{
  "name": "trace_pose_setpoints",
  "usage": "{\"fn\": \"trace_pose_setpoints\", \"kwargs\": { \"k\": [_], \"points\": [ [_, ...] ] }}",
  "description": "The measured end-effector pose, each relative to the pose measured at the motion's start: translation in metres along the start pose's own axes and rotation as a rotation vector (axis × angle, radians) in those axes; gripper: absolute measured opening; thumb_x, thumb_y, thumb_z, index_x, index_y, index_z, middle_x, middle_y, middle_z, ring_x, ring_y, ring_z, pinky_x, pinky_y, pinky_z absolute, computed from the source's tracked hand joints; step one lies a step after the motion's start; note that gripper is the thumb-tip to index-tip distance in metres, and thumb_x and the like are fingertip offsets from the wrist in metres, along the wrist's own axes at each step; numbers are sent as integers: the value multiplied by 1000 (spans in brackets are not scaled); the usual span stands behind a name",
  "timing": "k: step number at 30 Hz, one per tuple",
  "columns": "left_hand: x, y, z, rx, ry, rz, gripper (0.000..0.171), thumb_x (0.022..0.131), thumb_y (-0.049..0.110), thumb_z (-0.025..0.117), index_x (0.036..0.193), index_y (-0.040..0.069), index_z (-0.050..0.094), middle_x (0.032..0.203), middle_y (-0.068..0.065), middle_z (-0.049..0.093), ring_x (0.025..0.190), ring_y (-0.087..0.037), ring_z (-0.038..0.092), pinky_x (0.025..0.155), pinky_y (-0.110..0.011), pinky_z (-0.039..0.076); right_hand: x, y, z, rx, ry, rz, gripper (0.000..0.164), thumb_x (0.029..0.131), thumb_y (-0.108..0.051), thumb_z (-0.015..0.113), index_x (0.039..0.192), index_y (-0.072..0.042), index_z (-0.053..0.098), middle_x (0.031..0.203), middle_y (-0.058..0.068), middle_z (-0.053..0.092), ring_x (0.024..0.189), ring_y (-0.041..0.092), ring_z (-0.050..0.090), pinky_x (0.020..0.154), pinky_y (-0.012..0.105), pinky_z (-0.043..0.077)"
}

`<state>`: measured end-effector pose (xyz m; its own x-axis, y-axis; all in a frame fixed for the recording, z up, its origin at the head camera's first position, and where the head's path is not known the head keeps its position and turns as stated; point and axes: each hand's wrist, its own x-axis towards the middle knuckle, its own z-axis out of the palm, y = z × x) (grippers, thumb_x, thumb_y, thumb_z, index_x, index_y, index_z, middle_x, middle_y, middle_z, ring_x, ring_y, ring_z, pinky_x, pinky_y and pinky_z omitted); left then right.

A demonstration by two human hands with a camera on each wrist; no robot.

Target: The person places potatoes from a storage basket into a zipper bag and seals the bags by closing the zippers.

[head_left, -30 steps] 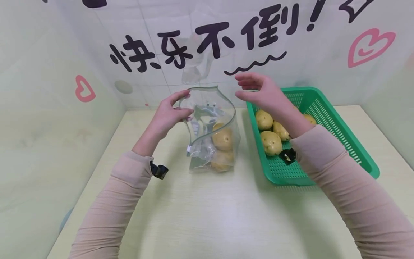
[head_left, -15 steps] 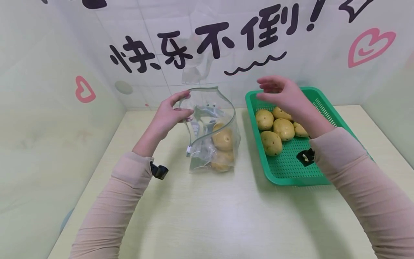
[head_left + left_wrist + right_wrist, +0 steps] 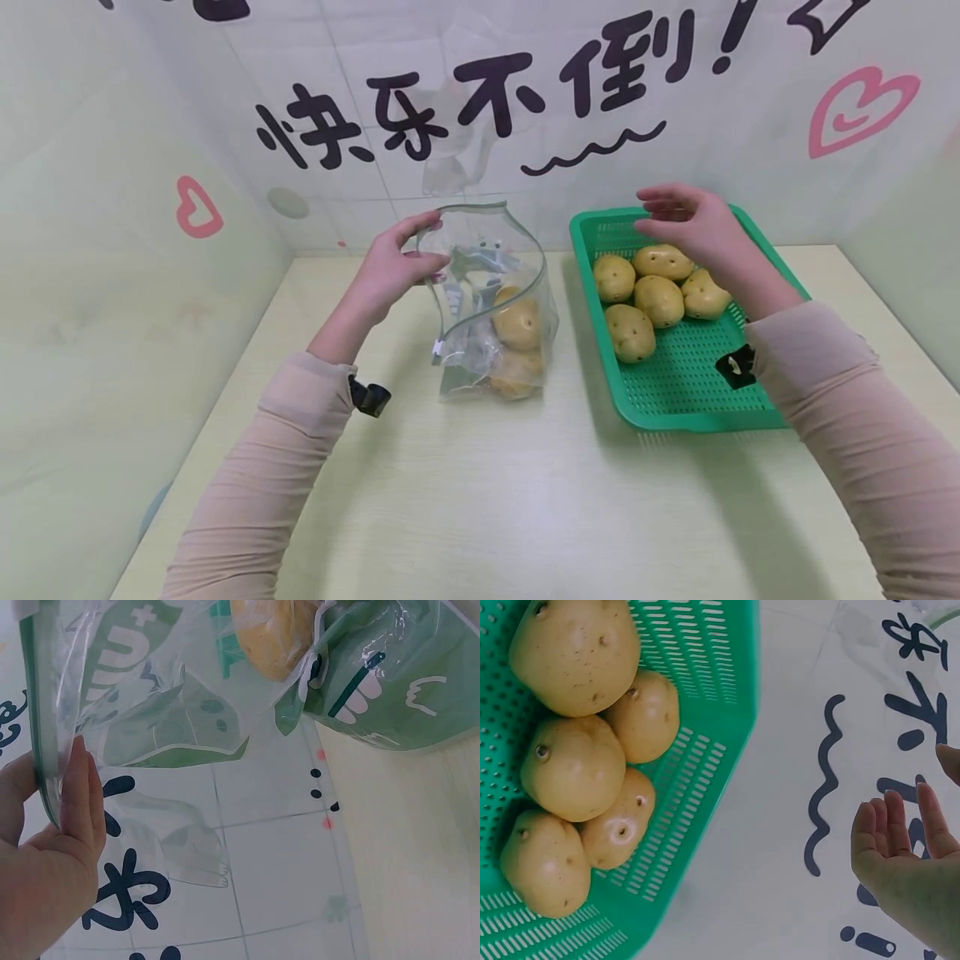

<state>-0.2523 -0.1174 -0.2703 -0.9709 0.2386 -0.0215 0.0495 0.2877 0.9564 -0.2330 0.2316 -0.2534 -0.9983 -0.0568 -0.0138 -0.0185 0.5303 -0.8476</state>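
Observation:
My left hand [image 3: 390, 271] pinches the left rim of a clear zip bag [image 3: 465, 358], thumb on one side and fingers on the other. The bag stands on the table with its mouth spread wide, a white slider at its front corner. Two potatoes [image 3: 517, 323] lie stacked inside it. In the left wrist view, the hand [image 3: 56, 877] has the bag's zip edge between thumb and fingers, and green print shows on the plastic. Loosely bent and holding nothing, my right hand [image 3: 690, 223] is above the back of a green basket [image 3: 617, 383], which holds several potatoes [image 3: 630, 333].
A pale wooden table [image 3: 480, 500] carries the bag and the basket, a narrow gap between them. Behind rises a white sheet [image 3: 345, 50] with black lettering and pink hearts. The basket's right side is partly hidden by my right forearm [image 3: 768, 287].
My right hand has moved right, from beside the bag's mouth to above the basket, uncovering more potatoes. The left hand and the bag have stayed in place.

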Motion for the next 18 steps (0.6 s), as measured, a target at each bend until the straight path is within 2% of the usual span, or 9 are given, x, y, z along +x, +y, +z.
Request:
{"fn": "trace_pose_setpoints", "kwargs": {
  "k": [9, 13, 18],
  "points": [
    [0, -1, 0, -6, 19, 2, 64, 88, -1, 59, 147, 13, 37, 151, -5, 37, 73, -4, 60, 70, -15, 56, 4, 17, -5, -25, 17, 16, 54, 93, -34, 59, 142, -14, 44, 135, 1, 49, 126, 19, 43, 104, 36, 42],
    [1, -2, 1, -9, 23, 1, 65, 88, -2, 59, 147, 13, 37, 151, -6, 37, 72, -3, 60, 69, -16, 56, 6, 23, -7, -33, 31, 22, 55, 94, -33, 58, 143, -13, 42, 138, 6, 47, 126, 21, 42, 104, 37, 42],
    [1, -3, 0, -12, 11, 0, 65, 88, -2, 59, 147, 12, 36, 152, -7, 35, 72, -2, 59, 70, -15, 56, 6, 28, -10, -40, 46, 35, 56, 94, -35, 57, 144, -13, 41, 143, 13, 43, 130, 27, 41, 110, 45, 39]
  ]
}}
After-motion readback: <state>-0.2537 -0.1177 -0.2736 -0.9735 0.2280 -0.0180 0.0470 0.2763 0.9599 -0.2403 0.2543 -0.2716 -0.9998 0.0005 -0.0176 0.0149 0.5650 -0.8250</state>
